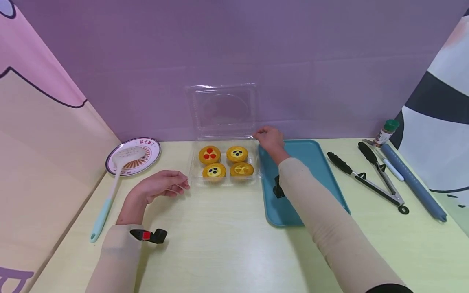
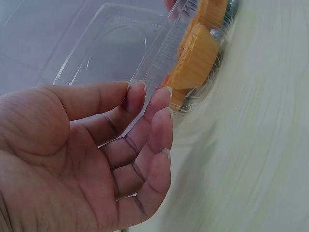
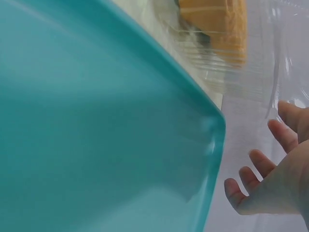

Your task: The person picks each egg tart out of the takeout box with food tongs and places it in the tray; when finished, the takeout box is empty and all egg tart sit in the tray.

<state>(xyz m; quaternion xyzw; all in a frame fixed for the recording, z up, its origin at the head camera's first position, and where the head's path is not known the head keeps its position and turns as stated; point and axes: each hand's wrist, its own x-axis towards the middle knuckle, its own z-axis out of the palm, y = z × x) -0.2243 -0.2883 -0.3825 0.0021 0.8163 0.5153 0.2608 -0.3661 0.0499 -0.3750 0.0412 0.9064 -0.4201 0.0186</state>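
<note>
A clear plastic clamshell box (image 1: 227, 182) stands on the table with its lid (image 1: 225, 106) raised against the purple backdrop. Inside lie several egg tarts, one with red dots (image 1: 209, 155), one with dark dots (image 1: 237, 154). Near the box's front left corner is my left hand (image 1: 161, 186), fingers loosely bent; in the left wrist view its thumb and index fingertips come right to the clear rim. My right hand (image 1: 270, 140) reaches over the tray to the box's back right corner, by the lid's hinge. The right wrist view shows its fingers (image 3: 260, 163) spread, tips close to the plastic.
A blue tray (image 1: 289, 211) lies right of the box, under my right forearm. Further right are tongs (image 1: 379, 189), a green-capped jar (image 1: 385, 133) and a blue-grey roll (image 1: 414, 183). On the left, a white slotted turner (image 1: 116, 171) rests across a patterned plate (image 1: 152, 156).
</note>
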